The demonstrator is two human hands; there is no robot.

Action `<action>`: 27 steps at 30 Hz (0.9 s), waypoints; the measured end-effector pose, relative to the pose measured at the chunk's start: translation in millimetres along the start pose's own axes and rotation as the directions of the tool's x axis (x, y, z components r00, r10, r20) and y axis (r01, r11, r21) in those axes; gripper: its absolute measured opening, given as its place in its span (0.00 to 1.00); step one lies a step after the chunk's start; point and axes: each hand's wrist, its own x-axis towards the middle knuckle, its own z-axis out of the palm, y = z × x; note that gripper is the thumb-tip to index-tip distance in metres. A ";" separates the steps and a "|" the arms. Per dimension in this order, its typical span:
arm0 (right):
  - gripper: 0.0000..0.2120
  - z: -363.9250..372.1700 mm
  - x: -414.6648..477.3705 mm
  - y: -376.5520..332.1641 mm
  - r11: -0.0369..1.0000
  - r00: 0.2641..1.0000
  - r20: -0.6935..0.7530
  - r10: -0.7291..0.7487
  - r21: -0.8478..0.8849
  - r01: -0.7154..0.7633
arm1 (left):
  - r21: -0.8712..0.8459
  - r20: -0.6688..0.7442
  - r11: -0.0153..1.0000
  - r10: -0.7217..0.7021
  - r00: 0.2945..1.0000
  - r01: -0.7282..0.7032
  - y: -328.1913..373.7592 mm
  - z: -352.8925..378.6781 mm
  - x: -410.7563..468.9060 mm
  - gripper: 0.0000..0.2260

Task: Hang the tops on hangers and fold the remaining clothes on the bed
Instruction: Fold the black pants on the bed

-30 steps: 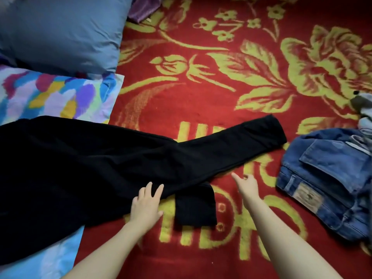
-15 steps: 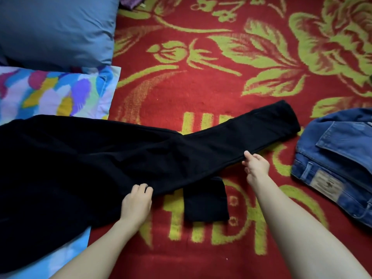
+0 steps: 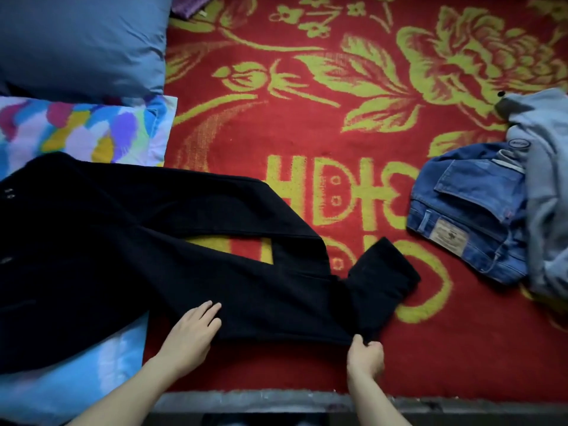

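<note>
Head view, looking down on the bed. A black garment of matt, dense cloth is spread from the left edge to the centre of the frame, lying partly on a red blanket woven with yellow-green flowers and block lettering. Two long sections are seen to diverge, with a wedge of blanket exposed between them; the lower section ends in a turned-back, rectangular cuff right of centre. Small buttons are visible at the left edge.

The left hand is laid flat on the garment's lower edge, fingers straight and together. The right hand is closed in a pinch on the same edge, below the cuff.

At right, folded blue denim jeans with a tan waistband patch are partly covered by a crumpled pale grey-blue garment. At upper left, a smooth blue pillow is set above a multicoloured patterned pillow.
</note>
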 end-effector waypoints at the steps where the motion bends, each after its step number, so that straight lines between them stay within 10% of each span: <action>1: 0.18 1.3 -3.5 7.0 0.995 0.999 0.040 0.033 -0.095 -0.029 | 0.017 0.032 1.000 -0.012 0.999 0.012 -1.7 4.4 -3.8 0.30; 6: 0.19 0.1 -6.2 -32.3 0.890 0.964 0.083 -0.253 -0.369 0.266 | 0.056 0.146 0.997 -0.052 0.988 0.044 2.1 7.3 1.6 0.38; 11: 0.17 14.1 -1.3 -99.0 0.619 0.765 0.086 -0.639 -0.533 0.577 | 0.033 0.069 0.994 -0.109 0.992 0.107 12.6 -10.3 23.9 0.34; 16: 0.25 39.2 12.3 -138.0 0.677 0.795 0.337 -0.505 -0.417 0.606 | -0.090 0.019 0.947 -0.307 0.952 0.307 9.2 -22.7 46.2 0.29; 21: 0.08 58.9 22.8 -149.0 0.596 0.774 0.426 -0.468 -0.495 0.632 | -0.058 -0.040 0.937 -0.348 0.937 0.346 -7.2 -35.3 67.6 0.29; 25: 0.04 34.8 25.6 -174.1 0.611 0.709 0.214 -0.672 -0.382 0.694 | -0.056 -0.014 0.931 -0.361 0.932 0.360 -14.2 -43.4 81.3 0.29; 27: 0.06 14.8 28.4 -201.3 0.543 0.560 -0.011 -0.828 -0.261 0.798 | -0.152 -0.001 0.900 -0.413 0.911 0.408 -15.6 -46.5 87.4 0.25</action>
